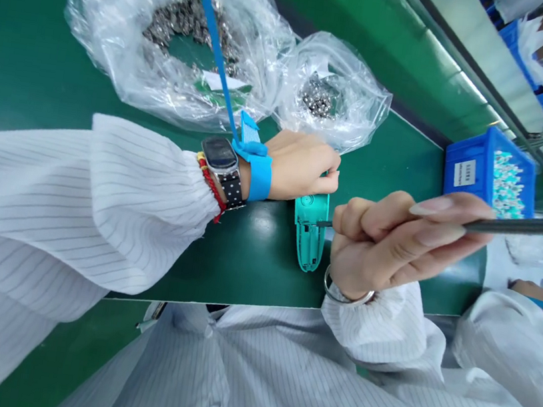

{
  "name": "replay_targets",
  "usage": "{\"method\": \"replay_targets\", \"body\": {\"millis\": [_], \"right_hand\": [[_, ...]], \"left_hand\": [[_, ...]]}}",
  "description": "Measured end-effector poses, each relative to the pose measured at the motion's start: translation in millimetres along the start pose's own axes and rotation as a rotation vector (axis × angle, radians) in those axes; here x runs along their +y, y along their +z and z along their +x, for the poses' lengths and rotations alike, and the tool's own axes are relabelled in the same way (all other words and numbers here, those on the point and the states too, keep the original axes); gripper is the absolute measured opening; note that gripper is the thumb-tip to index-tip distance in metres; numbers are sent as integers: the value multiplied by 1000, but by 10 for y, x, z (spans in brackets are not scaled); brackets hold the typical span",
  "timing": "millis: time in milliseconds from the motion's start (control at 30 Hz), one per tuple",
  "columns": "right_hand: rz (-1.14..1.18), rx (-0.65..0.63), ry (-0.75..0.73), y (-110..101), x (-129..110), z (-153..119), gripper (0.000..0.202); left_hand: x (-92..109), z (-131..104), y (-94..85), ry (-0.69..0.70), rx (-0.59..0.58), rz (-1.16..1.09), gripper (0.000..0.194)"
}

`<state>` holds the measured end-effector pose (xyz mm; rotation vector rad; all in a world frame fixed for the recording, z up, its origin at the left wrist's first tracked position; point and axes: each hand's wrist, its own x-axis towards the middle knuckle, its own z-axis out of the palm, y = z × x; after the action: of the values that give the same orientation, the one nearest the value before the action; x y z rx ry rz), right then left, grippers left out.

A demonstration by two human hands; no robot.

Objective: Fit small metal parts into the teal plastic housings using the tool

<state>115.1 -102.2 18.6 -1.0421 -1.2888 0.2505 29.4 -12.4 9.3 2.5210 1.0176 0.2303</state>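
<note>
Lying on the green surface [246, 274], a teal half-shell casing [311, 253] shows its hollow side upward, small dark parts set inside it, its rounded end toward the person. The left hand [303, 166] is at the casing's far end, back of the hand up, fingers curled closed and holding that end; the exact contact is hidden beneath them. The right hand [392, 244] is beside the casing, gripping a slim, dark rod-shaped tool [531, 225] between thumb and fingers. The tool runs nearly level through the hand; its thin tip reaches in over the casing near the middle of its length, though whether it touches the parts inside I cannot tell.

On the left wrist are a dark-faced watch [220, 153] with a dotted band, a red bracelet [212, 193] and a bright blue wrist strap [261, 178], from which a blue cord [212, 30] runs up out of view. A silver bangle [340, 298] circles the right wrist. Beyond the left hand lie a large clear plastic bag [117, 27], with metal pieces [176, 20] heaped in a ring, and, touching it, a smaller clear plastic bag [363, 85] with more metal pieces. Past the right hand stands a blue bin [458, 152] with a white label [464, 173], filled with white and teal pieces [507, 179]. A co-worker's pale sleeve [505, 337] shows at the right edge.
</note>
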Motion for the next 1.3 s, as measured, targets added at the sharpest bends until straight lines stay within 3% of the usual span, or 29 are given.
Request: {"method": "replay_targets", "body": {"millis": [167, 333, 433, 633, 900, 1067, 1167, 1233, 1300], "right_hand": [[274, 56, 140, 44, -18, 93, 11], [426, 13, 143, 77, -30, 54, 12], [385, 102, 209, -7, -37, 151, 16], [358, 179, 386, -240, -22, 364, 44], [419, 130, 455, -245, -95, 334, 34], [448, 50, 511, -426, -292, 377, 24], [196, 107, 440, -589, -328, 380, 14], [-134, -42, 444, -661, -285, 345, 15], [-382, -364, 431, -682, -213, 262, 16]], "left_hand": [[-12, -47, -7, 33, 1, -33, 28], [-35, -87, 51, 42, 3, -18, 33], [-70, -122, 86, 97, 59, -48, 36], [-129, -168, 94, 119, 42, -61, 38], [-126, -189, 71, 168, 72, -64, 35], [-122, -186, 59, 161, 63, -80, 31], [-150, -160, 57, 144, 2, -102, 30], [-154, -152, 50, 98, -33, -90, 31], [-127, -174, 33, 40, -32, -106, 33]]}}
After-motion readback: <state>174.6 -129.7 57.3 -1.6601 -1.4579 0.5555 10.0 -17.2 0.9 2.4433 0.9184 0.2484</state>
